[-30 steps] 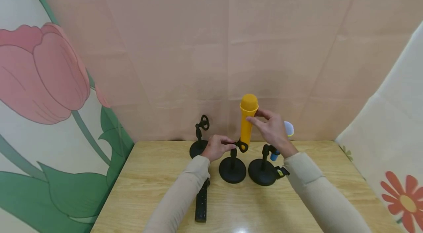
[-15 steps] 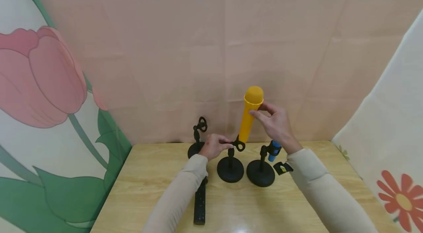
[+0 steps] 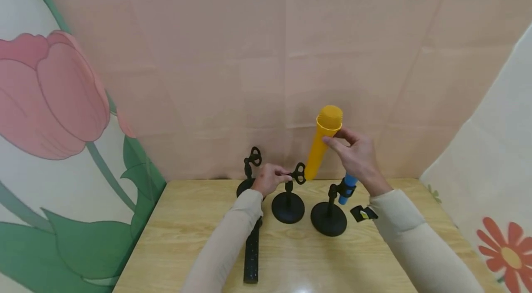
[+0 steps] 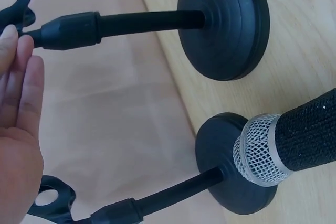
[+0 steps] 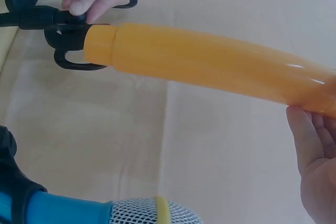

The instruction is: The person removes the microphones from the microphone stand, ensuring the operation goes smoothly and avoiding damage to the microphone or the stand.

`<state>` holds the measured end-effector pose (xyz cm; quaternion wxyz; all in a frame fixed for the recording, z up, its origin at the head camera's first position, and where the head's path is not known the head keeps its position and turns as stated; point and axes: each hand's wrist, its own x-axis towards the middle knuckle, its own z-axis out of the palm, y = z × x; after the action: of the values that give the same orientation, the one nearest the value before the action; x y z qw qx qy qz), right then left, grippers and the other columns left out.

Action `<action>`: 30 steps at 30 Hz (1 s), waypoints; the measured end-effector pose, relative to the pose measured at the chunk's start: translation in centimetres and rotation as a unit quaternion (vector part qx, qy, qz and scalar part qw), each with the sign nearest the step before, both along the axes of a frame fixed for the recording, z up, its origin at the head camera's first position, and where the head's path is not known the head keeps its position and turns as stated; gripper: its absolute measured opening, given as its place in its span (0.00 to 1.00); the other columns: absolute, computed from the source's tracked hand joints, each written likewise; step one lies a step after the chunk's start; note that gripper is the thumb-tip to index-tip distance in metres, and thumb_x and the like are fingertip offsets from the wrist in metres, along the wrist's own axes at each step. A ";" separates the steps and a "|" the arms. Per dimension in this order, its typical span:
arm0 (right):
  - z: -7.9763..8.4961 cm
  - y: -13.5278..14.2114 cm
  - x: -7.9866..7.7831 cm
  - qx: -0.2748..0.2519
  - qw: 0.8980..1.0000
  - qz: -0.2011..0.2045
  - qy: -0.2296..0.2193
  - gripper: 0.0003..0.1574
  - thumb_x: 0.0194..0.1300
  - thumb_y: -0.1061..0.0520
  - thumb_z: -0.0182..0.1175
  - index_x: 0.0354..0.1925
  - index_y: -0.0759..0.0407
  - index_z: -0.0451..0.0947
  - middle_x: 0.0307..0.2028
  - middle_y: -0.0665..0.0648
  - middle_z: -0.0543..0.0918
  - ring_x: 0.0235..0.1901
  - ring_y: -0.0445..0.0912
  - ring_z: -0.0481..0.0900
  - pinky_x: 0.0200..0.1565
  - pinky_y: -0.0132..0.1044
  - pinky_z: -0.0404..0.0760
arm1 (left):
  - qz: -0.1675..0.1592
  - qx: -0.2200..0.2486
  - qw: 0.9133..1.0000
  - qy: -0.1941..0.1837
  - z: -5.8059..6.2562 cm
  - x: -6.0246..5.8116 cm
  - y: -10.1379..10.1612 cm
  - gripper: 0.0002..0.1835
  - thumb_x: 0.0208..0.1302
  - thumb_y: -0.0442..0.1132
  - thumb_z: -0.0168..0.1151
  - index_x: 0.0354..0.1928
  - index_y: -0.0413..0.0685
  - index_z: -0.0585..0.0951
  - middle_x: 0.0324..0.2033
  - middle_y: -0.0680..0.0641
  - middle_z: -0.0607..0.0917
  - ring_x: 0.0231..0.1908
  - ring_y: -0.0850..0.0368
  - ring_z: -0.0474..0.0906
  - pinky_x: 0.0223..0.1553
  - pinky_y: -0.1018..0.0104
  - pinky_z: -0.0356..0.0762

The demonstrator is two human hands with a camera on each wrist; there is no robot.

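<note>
In the head view, my right hand (image 3: 358, 160) holds a yellow microphone (image 3: 319, 147) by its upper handle, head up and tilted to the right. My left hand (image 3: 268, 179) pinches the joint below the ring clip (image 3: 299, 173) of the middle black microphone stand (image 3: 288, 207). The microphone's lower end is right beside that clip; whether they touch I cannot tell. The right wrist view shows the yellow handle (image 5: 210, 64) with its narrow end over part of the clip (image 5: 65, 40). Thumb and fingers of the left hand (image 4: 18, 129) meet at the joint in the left wrist view.
Right of the middle stand, another black stand (image 3: 329, 219) bears a blue microphone (image 3: 348, 187). A third stand (image 3: 246, 186), its clip free, is at the left. A black microphone (image 3: 251, 258) lies in front. A small black item (image 3: 364, 213) is by the right sleeve.
The yellow microphone has shifted right and slightly up, tilting more to the right, away from the clip. My left hand has raised the clip, whose ring now stands more upright.
</note>
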<state>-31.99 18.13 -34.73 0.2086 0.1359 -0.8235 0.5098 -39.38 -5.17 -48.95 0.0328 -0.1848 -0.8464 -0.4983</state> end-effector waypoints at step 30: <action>-8.4 -1.3 2.1 0.041 0.993 0.024 -0.109 0.27 0.65 0.45 0.69 0.54 0.63 0.83 0.44 0.61 0.87 0.46 0.56 0.83 0.51 0.57 0.81 | 0.033 -0.022 0.999 -0.015 1.2 -1.4 0.3 0.09 0.62 0.32 0.69 0.44 0.41 0.89 0.35 0.46 0.90 0.34 0.58 0.87 0.42 0.65 0.84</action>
<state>-29.92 16.82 -43.12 0.0996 0.1081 -0.8581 0.4920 -40.79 -4.91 -47.75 0.0323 -0.1499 -0.8634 -0.4807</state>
